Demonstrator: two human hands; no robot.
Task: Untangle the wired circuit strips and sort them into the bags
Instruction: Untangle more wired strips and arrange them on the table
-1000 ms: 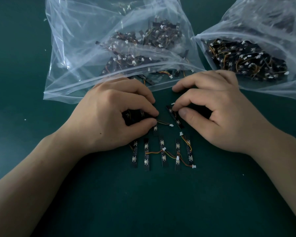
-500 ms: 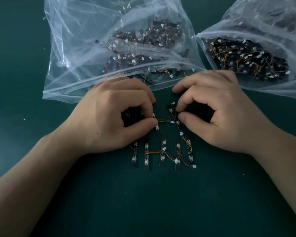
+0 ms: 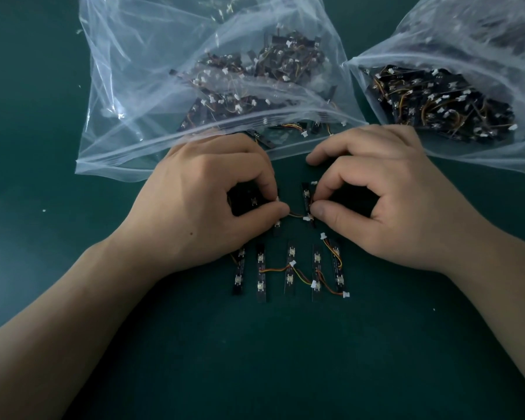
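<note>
My left hand (image 3: 200, 201) pinches one small black circuit strip (image 3: 253, 201) between thumb and forefinger; most of that strip is hidden under the fingers. My right hand (image 3: 385, 198) pinches a second black strip (image 3: 306, 194) at its lower end. A short orange wire (image 3: 296, 214) runs between the two pinched strips. Below the hands, several black strips (image 3: 290, 269) with white connectors and orange wires lie side by side in a row on the green table (image 3: 255, 359).
Two clear plastic bags lie at the back. The left bag (image 3: 128, 86) holds a heap of wired strips and its open mouth faces my hands. The right bag (image 3: 482, 147) holds a denser dark pile of strips.
Both hands stayed in place. The fingertips shifted slightly, and the right hand's strip has turned more upright while the wire between the two strips stays stretched.
</note>
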